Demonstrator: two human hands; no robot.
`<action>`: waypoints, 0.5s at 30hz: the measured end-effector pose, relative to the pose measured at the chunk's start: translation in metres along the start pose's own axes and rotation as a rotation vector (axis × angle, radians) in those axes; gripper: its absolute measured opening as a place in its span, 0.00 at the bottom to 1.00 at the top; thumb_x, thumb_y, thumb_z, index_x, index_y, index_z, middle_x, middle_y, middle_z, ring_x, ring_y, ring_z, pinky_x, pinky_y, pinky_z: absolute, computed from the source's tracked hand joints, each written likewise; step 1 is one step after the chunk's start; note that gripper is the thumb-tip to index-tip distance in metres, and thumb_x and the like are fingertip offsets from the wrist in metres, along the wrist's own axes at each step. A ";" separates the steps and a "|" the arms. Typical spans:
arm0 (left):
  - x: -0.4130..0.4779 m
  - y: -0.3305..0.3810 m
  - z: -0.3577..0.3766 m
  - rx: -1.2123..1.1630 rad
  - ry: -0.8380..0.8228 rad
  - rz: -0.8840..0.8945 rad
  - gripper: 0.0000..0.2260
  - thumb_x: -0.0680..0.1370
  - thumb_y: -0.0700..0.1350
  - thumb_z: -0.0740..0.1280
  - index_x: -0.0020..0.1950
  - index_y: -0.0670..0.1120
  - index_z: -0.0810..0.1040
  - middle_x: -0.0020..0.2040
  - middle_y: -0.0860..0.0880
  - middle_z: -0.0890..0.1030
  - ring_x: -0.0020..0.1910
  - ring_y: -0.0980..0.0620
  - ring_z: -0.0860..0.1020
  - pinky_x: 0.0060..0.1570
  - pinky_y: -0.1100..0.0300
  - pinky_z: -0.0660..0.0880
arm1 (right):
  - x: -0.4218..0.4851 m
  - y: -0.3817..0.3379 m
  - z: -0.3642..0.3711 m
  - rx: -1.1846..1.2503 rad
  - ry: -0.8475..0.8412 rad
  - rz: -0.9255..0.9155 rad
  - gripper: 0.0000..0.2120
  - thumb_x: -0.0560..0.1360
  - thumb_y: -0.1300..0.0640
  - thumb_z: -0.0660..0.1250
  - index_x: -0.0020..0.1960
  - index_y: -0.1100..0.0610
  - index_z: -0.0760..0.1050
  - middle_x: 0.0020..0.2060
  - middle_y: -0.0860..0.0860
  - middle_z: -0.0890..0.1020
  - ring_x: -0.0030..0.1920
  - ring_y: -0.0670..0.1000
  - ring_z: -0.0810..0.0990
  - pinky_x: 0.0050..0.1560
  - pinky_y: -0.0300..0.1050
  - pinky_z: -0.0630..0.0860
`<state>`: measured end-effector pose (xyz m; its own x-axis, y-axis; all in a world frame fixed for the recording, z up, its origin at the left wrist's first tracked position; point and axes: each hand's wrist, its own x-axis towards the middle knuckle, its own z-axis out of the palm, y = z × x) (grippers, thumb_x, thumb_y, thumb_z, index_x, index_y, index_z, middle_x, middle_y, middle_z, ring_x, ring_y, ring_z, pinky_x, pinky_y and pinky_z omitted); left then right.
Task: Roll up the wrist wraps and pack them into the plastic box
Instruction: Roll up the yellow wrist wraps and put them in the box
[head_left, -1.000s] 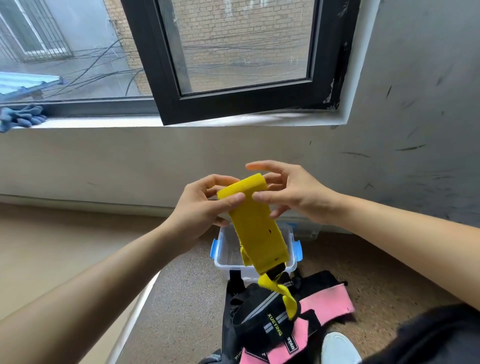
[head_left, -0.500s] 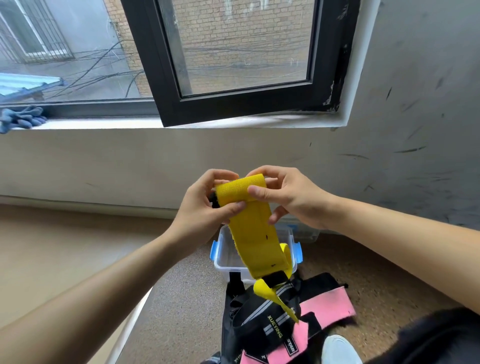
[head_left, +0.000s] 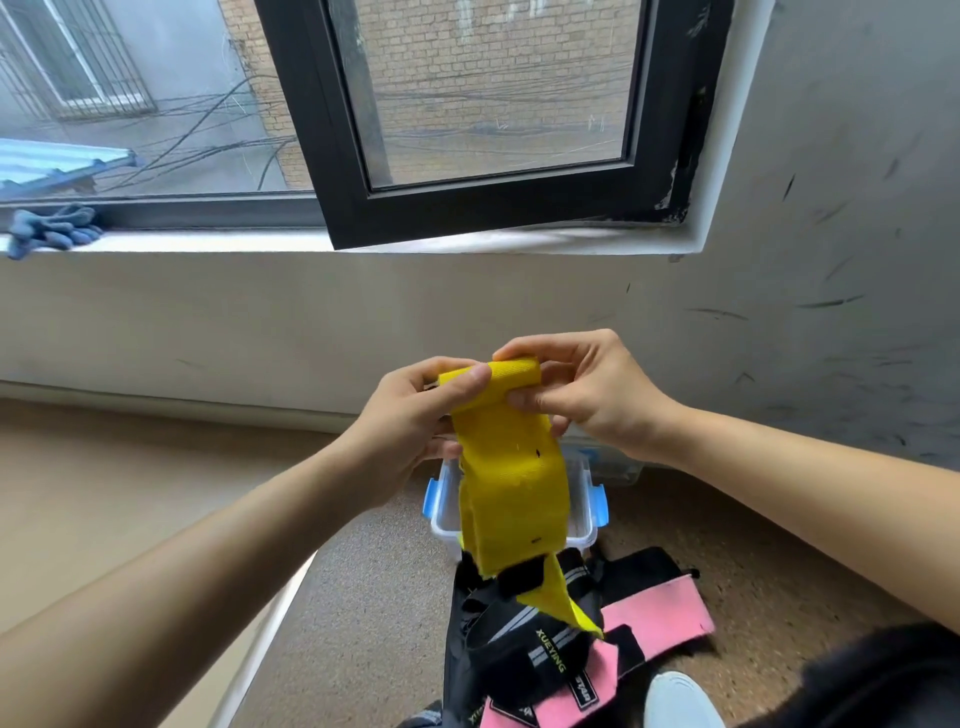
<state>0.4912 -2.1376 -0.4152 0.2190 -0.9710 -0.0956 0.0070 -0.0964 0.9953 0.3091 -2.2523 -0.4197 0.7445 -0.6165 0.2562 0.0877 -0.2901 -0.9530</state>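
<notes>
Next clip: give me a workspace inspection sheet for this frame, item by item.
Surface: speckled brown floor; box and two wraps lie on it.
Job's things: yellow wrap, top end partly rolled, rest hanging down; black wrap and pink wrap unrolled, nearer the person than the box; box open, inside mostly hidden.
Clutter: blue gloves on the sill; white shoe at the bottom edge.
Grippers: left hand and right hand both pinch the yellow wrap's rolled end.
Cables: none indoors; wires strung outside.
Surroundings: open black-framed window; scuffed wall.
</notes>
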 end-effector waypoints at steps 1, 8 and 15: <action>0.000 -0.001 -0.001 -0.009 0.004 0.017 0.18 0.75 0.54 0.71 0.62 0.46 0.82 0.46 0.46 0.82 0.40 0.52 0.83 0.33 0.61 0.76 | 0.000 -0.001 0.000 -0.007 -0.011 0.010 0.18 0.74 0.69 0.74 0.61 0.58 0.82 0.51 0.63 0.85 0.49 0.60 0.87 0.30 0.44 0.81; -0.002 -0.001 -0.004 0.003 0.045 0.151 0.21 0.71 0.47 0.75 0.63 0.45 0.81 0.50 0.43 0.83 0.49 0.47 0.85 0.37 0.57 0.79 | -0.003 -0.013 -0.003 0.065 -0.117 0.243 0.22 0.76 0.46 0.68 0.69 0.50 0.76 0.57 0.57 0.84 0.52 0.57 0.86 0.29 0.42 0.80; -0.006 -0.002 0.001 0.122 0.078 0.309 0.20 0.70 0.46 0.77 0.61 0.48 0.80 0.53 0.44 0.84 0.51 0.46 0.85 0.41 0.55 0.82 | -0.002 -0.015 0.002 0.146 -0.163 0.319 0.21 0.77 0.44 0.65 0.66 0.54 0.77 0.60 0.55 0.84 0.57 0.56 0.85 0.33 0.43 0.83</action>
<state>0.4891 -2.1317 -0.4169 0.2665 -0.9393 0.2161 -0.1868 0.1697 0.9676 0.3072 -2.2451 -0.4064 0.8442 -0.5309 -0.0742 -0.0801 0.0119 -0.9967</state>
